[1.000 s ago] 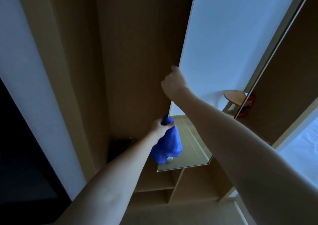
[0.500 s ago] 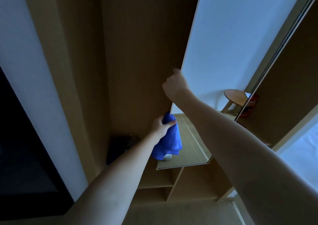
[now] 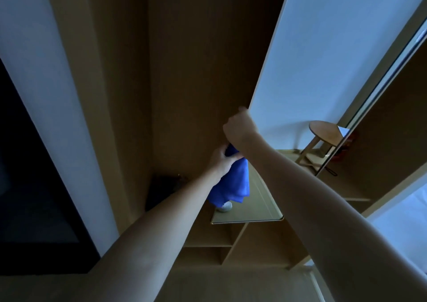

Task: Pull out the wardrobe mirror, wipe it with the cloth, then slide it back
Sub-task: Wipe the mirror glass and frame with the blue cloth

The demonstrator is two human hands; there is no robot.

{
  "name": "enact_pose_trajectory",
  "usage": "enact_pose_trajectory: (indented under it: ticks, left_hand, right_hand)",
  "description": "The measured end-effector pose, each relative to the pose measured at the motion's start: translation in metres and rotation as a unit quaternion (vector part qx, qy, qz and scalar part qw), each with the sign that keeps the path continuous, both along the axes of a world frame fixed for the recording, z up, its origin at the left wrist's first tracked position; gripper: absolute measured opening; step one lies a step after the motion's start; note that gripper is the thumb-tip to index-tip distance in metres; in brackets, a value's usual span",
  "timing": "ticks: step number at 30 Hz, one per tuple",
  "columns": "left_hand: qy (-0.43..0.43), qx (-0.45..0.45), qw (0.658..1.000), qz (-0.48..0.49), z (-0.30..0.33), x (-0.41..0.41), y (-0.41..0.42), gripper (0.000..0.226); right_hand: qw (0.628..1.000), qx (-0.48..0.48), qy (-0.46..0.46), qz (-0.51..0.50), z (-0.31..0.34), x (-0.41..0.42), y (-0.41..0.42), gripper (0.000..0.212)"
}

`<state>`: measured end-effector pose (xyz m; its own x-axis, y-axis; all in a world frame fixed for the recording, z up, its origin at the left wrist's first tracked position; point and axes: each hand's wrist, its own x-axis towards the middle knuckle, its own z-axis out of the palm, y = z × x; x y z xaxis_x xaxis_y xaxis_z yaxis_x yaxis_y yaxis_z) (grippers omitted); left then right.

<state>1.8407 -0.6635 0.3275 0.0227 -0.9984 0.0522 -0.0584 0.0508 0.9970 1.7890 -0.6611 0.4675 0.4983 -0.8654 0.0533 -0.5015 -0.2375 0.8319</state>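
The tall wardrobe mirror (image 3: 323, 66) stands out from the wooden wardrobe, reflecting a pale wall, a round wooden stool and the floor. My right hand (image 3: 239, 126) is closed on the mirror's left edge at mid height, fingers wrapped behind it. Just below, my left hand (image 3: 223, 161) grips a bunched blue cloth (image 3: 233, 184) that hangs in front of the mirror's lower left part. The mirror's bottom edge ends above the low shelves.
The wardrobe's brown back panel (image 3: 196, 59) and left side wall enclose the mirror. Low open shelves (image 3: 231, 244) sit beneath it. A dark object (image 3: 164, 188) rests in the bottom left corner. A black panel (image 3: 30, 186) and white wall lie left; another compartment (image 3: 381, 151) lies right.
Both hands have kept their grips. The view has shifted slightly, and my left hand with the cloth has risen closer under my right hand. The mirror's left edge sits a little further right.
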Motion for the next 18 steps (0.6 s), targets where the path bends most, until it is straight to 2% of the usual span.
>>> enact_pose_trajectory:
  ticks: [3,6,10,12,15,18]
  left_hand:
    - [-0.012,0.027,1.0,-0.008,-0.023,0.0,0.002,0.034]
    - [-0.012,0.071,0.997,-0.007,-0.045,-0.001,0.002,0.04]
    - [-0.008,0.115,0.992,-0.053,-0.029,0.006,0.0,0.049]
    - [-0.002,0.103,0.992,-0.069,-0.015,0.009,-0.005,0.046]
    - [0.013,0.07,0.996,-0.051,0.003,0.01,-0.006,0.03]
    - [0.032,0.061,0.996,-0.048,-0.002,0.009,-0.006,0.029]
  right_hand:
    - [1.0,0.007,-0.011,0.023,0.0,0.001,-0.002,0.027]
    - [0.999,0.024,-0.014,0.019,0.002,0.002,-0.001,0.026]
    - [0.998,0.037,-0.013,0.044,0.0,-0.002,-0.003,0.026]
    - [0.998,0.04,0.002,0.056,0.002,-0.003,-0.004,0.025]
    - [0.996,0.056,0.03,0.067,0.001,-0.006,-0.007,0.023]
    - [0.994,0.069,0.031,0.077,-0.003,-0.008,-0.013,0.022]
